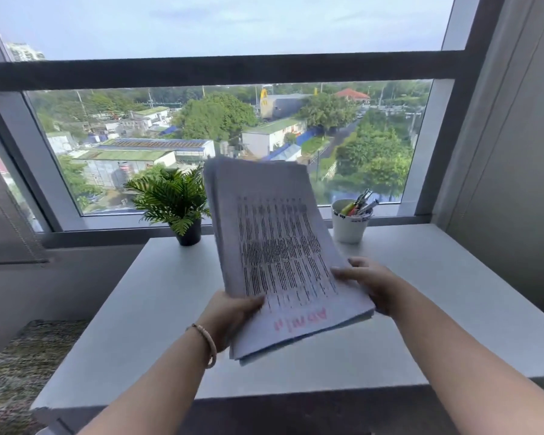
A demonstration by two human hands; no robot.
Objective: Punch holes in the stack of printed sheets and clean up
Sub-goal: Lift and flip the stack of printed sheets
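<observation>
In the head view, both hands are holding the stack of printed sheets point(274, 246) up in the middle of the frame, lifted clear above the white table point(139, 309). The stack is tilting away from the camera, its far end rising in front of the window point(220, 127). The left hand point(233, 315) is gripping the stack's near left edge, thumb lying across the top page and a beaded bracelet point(209, 340) circling the wrist. The right hand point(371, 281) is clasping the right edge, thumb on top and the other fingers curling underneath. The top page is showing dense rows of dark print, and a word in pink marker is running along its near end; the print is too blurred to read.

Two containers are standing at the far edge of the table. In the centre left of the frame, a small dark pot point(189, 232) is holding a green fern-like plant point(170, 196). In the centre right, a white cup point(349, 222) is holding several pens and markers point(360, 204), which are leaning toward the right.
</observation>
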